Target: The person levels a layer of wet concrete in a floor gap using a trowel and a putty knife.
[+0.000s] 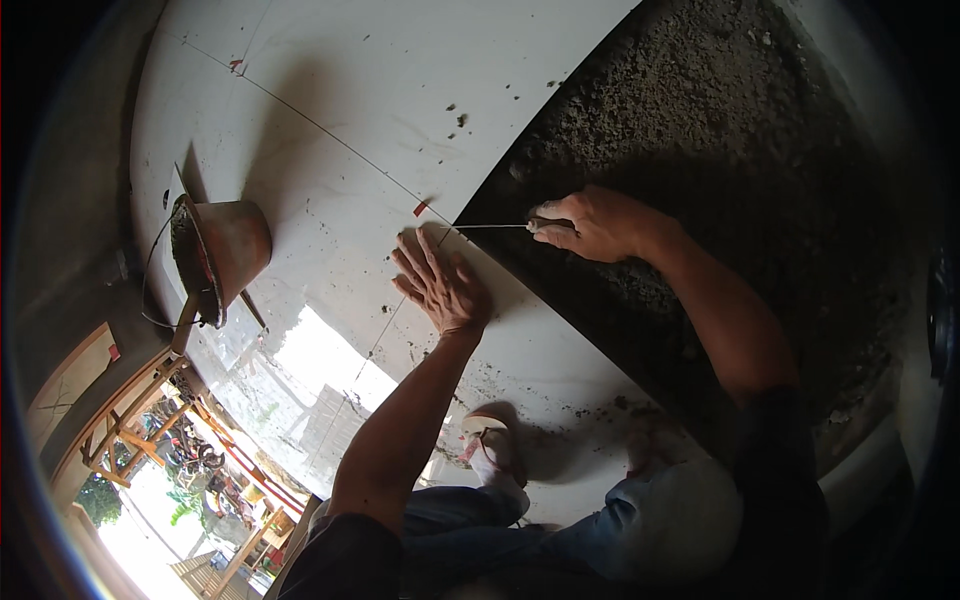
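My left hand (440, 285) lies palm down, fingers spread, on large white floor tiles (350, 90), just beside a joint near the tiles' corner. My right hand (595, 225) is closed round the short handle of a thin tool (485, 226), held above a dark, rough mortar bed (690, 110). The tool's narrow pale shaft or blade reaches left to the tile seam by my left fingertips. Which kind of tool it is, I cannot tell. A small red piece (421, 208) sits at the joint just above my left hand.
A mortar-smeared bucket (235, 245) with a wire handle stands at the left, long tools behind it. My sandalled foot (490, 440) is on the tiles below my hands. At lower left an opening (140, 530) shows daylight, wooden frames and clutter. Walls edge both sides.
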`<act>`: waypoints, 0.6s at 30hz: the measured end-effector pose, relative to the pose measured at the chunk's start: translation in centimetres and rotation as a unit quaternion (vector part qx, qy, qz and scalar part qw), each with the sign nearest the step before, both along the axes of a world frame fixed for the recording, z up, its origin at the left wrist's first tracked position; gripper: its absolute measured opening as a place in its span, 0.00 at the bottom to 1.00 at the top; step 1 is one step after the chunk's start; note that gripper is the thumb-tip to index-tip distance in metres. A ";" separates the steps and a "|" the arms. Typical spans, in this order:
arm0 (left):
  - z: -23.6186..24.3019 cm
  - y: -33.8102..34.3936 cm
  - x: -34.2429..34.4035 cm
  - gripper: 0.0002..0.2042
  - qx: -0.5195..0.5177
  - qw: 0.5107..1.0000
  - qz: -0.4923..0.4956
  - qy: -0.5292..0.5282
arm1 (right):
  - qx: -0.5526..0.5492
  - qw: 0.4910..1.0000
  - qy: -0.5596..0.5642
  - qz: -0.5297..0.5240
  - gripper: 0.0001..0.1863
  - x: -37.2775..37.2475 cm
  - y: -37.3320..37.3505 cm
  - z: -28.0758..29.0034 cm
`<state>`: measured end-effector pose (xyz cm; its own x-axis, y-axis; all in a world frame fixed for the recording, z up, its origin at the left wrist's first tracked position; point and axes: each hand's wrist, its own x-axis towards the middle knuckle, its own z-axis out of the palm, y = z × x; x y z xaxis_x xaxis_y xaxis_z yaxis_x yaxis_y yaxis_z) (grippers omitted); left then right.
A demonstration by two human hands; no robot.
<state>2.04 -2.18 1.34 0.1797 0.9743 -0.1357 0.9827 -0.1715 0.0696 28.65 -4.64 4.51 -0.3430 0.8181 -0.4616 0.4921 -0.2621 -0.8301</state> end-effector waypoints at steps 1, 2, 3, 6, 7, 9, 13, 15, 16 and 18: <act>-0.1 -0.3 -0.1 0.31 -0.005 1.000 0.003 -0.001 | 0.076 0.996 -0.002 -0.047 0.21 -1.0 -1.3 -1.6; -0.2 -0.1 -0.3 0.31 0.006 1.000 -0.004 -0.004 | 0.157 0.983 -0.001 -0.092 0.20 -1.7 -1.9 -1.8; -0.4 0.0 -0.5 0.31 0.017 1.000 -0.012 -0.007 | 0.157 0.984 0.001 -0.086 0.20 -1.3 -2.7 -1.6; -0.1 0.0 -0.1 0.30 0.020 1.000 -0.011 -0.015 | -0.011 0.978 0.106 -0.179 0.19 -0.1 -4.3 1.5; 0.0 0.2 0.1 0.29 0.025 0.999 -0.015 -0.020 | -0.037 0.975 0.100 -0.197 0.18 0.0 -4.8 1.7; -0.2 -0.1 -0.5 0.29 0.030 0.999 -0.012 -0.021 | -0.065 0.971 0.097 -0.209 0.17 -0.8 -5.1 1.4; 0.1 -0.2 -0.4 0.31 0.016 0.998 -0.043 -0.031 | 0.160 0.974 0.044 -0.154 0.16 -2.8 -4.5 0.2; 0.6 -0.1 -0.3 0.32 -0.019 0.996 -0.089 -0.023 | 0.159 0.975 0.053 -0.143 0.16 -3.9 -4.2 -0.3; 0.7 0.1 -0.3 0.32 -0.017 0.996 -0.086 -0.026 | 0.191 0.967 0.049 -0.159 0.16 -4.6 -4.0 -0.7; 1.0 0.3 -0.3 0.33 -0.031 0.989 -0.145 -0.020 | 0.224 0.959 0.043 -0.171 0.16 -4.9 -4.0 -0.5</act>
<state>1.77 -1.86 2.38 0.4575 0.8705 -0.1817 0.8887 -0.4407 0.1265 23.76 -8.64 4.01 -0.0414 0.9990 -0.0195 0.3655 -0.0030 -0.9308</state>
